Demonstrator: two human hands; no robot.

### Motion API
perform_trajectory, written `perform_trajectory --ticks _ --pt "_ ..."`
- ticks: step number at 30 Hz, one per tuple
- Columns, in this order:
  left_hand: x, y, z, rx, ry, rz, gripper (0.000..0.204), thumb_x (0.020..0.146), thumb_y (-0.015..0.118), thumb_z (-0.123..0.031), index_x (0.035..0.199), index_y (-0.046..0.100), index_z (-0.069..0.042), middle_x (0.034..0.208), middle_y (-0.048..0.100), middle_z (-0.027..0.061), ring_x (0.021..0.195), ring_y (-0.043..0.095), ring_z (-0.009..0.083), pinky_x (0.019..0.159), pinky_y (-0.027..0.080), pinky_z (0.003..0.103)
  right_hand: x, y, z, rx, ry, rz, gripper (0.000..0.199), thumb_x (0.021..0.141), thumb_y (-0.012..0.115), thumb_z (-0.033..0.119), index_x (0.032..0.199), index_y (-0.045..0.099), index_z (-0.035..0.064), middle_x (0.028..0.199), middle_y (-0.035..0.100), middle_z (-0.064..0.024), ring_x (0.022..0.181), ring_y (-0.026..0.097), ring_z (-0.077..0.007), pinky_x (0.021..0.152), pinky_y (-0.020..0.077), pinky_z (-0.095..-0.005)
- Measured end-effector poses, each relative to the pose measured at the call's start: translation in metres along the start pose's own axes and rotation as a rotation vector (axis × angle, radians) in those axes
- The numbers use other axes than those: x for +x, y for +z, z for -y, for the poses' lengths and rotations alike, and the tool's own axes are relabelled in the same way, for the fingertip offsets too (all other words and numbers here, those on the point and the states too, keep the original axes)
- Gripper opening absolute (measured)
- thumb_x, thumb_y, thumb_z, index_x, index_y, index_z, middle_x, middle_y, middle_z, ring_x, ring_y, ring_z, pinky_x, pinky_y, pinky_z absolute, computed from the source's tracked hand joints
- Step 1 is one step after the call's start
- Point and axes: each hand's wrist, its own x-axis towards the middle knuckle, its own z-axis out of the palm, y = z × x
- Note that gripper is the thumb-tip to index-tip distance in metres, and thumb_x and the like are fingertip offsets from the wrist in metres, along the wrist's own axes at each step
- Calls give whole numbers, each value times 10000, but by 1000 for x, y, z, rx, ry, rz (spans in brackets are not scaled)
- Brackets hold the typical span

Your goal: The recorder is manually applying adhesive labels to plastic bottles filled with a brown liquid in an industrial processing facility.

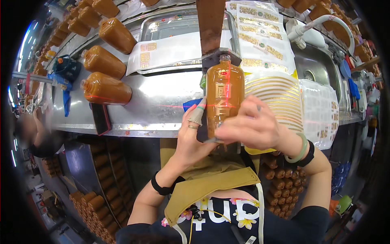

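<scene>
A glossy brown bottle (pixel 226 87) with gold characters on its front lies in front of me, its clear neck against a metal stop. Red laser lines cross it lengthwise and sideways. My left hand (pixel 191 140) cups its lower left side, a pale finger cot on one finger and the thumb at the bottle's base. Over the lower right of the bottle, my right hand (pixel 254 126) is curled with its fingers pinched together, slightly blurred; whatever they may hold is hidden. Beside it lies a yellow-edged sheet of curved gold strips (pixel 276 99).
Three more brown bottles (pixel 107 88) lie to the left, near a dark phone (pixel 100 118) at the bench edge. Behind are a metal tray (pixel 162 22) and gold decal sheets (pixel 260 36). A sink (pixel 310 61) with a white faucet (pixel 329 20) stands right. A rusty post (pixel 209 24) rises ahead.
</scene>
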Motion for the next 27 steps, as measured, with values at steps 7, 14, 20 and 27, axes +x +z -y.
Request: perform_trajectory --ticks 7,14,20,27 --pt "-2 3 -2 43 -40 -12 938 745 925 -149 1511 435 80 1467 577 241 1329 603 330 1096 480 411 -16 -11 -30 -524 280 -163 308 726 752 37 1019 777 131 1031 752 20 780 585 -196 780 472 -304" --pt "0 4 -6 11 -50 -9 960 743 932 -174 1516 428 90 1453 587 243 1337 594 340 1107 470 414 -36 -8 16 -317 465 -114 387 705 732 96 1078 795 175 1123 741 39 788 572 -166 818 495 -305" --pt "-1 2 -5 -21 -90 28 974 771 903 -139 1559 371 74 1484 563 235 1370 568 322 1126 450 402 -27 -1 53 -44 -1 110 291 763 731 134 1049 782 146 1136 738 47 883 649 -157 832 524 -328" --pt "5 9 -11 -7 -18 -37 997 761 894 -93 1578 338 39 1499 530 209 1391 523 325 1159 410 413 -49 7 64 -212 129 69 315 742 726 100 1051 776 138 1110 745 32 866 643 -148 775 544 -333"
